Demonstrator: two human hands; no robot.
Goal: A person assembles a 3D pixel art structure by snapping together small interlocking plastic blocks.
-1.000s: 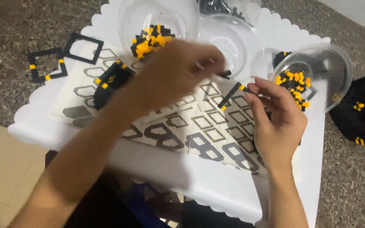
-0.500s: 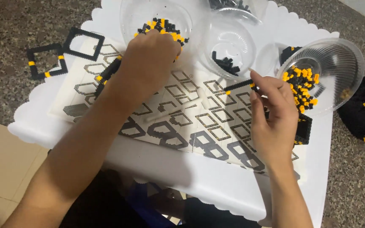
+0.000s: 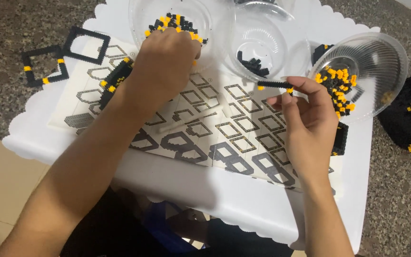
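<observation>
White table (image 3: 243, 204) on stone floor. My right hand (image 3: 310, 119) pinches a black strip (image 3: 274, 84); left hand (image 3: 165, 62), grip hidden, digs the 11 o'clock bowl (image 3: 139, 19). Risk: elbow tips bowl, beads scatter.

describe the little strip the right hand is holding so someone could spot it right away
Start at the white table and the tilted clear bowl at its right. Just left of it, the right hand pinches a thin strip at its fingertips. Unlike the loose pieces in the bowls, it is one straight black bar with yellow ends.

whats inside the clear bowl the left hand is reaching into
The clear bowl holds a heap of small black and yellow pieces. The left hand covers the near part of the heap, so whatever its fingers touch is hidden.
</observation>
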